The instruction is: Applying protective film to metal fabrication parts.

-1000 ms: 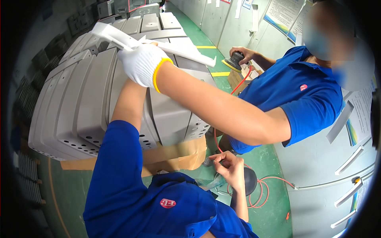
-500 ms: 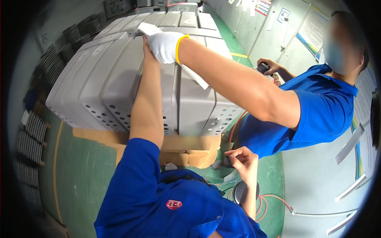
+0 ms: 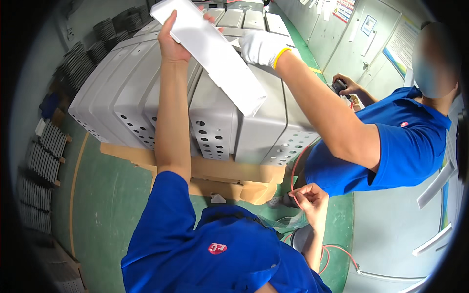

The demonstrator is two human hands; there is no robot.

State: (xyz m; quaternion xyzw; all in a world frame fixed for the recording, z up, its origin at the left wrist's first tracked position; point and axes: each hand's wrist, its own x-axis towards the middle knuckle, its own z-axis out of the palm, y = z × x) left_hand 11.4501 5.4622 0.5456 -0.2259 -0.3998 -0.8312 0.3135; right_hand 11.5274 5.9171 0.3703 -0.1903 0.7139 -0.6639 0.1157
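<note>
My left hand (image 3: 173, 46) is raised over the stack and closed around a long white channel-shaped panel (image 3: 215, 56), its thumb on the near edge and fingertips showing past the far edge. The panel slants down to the right, above the grey perforated housings (image 3: 212, 110). Beside it, a co-worker's white-gloved hand (image 3: 261, 48) is closed at the housings' top; whether it touches the panel is unclear. Lower right, my right hand (image 3: 312, 201) has thumb and fingers pinched together. A red hose (image 3: 294, 171) runs down to its fingertips; what they hold cannot be made out.
Cardboard (image 3: 220, 171) lies under the housings. At the right stands the co-worker in a blue shirt (image 3: 405, 141), the other hand on a black-topped tool (image 3: 338, 87). Stacked grey parts (image 3: 46, 154) line the left side. A round dark-rimmed object (image 3: 302, 238) is near my right forearm.
My left hand has lifted the white panel, now turned with its broad face showing. The co-worker's gloved hand has come away from my hand, toward the right. My right hand stays pinched.
</note>
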